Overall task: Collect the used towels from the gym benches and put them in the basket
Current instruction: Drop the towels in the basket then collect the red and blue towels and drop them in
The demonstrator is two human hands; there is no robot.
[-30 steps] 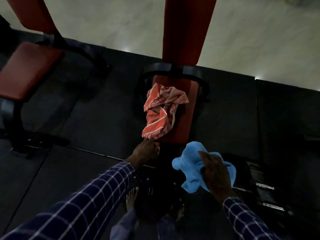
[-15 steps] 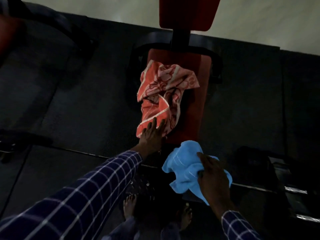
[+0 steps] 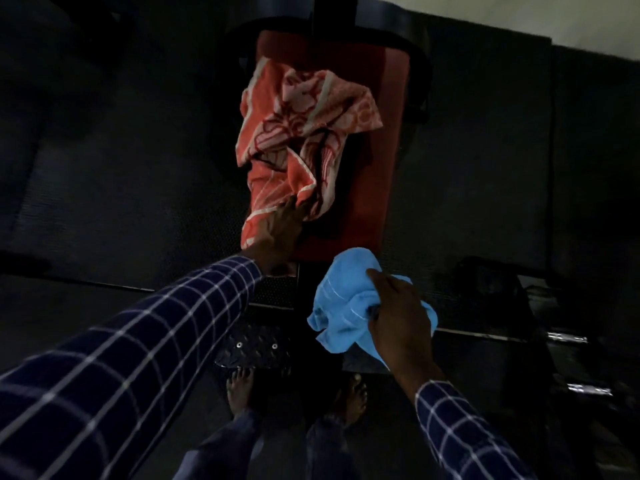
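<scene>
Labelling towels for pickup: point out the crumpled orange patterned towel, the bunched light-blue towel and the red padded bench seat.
Orange patterned towel [image 3: 298, 129], head view: on its crumpled upper folds.
Light-blue towel [image 3: 341, 306], head view: on the bunched cloth beside the right hand.
Red padded bench seat [image 3: 377, 188], head view: on bare padding right of the towel.

I look down on a dim room; dark rubber matting [image 3: 114, 188] covers most of the floor, laid in panels with thin seams between them; a strip of pale, marbled floor [image 3: 540, 19] shows along the top right edge, brighter than everything else; a black metal frame [image 3: 420, 77] curves around the top centre; a studded black footplate [image 3: 254, 351] lies low in the middle; chrome bars [image 3: 568, 338] glint at the right.
</scene>
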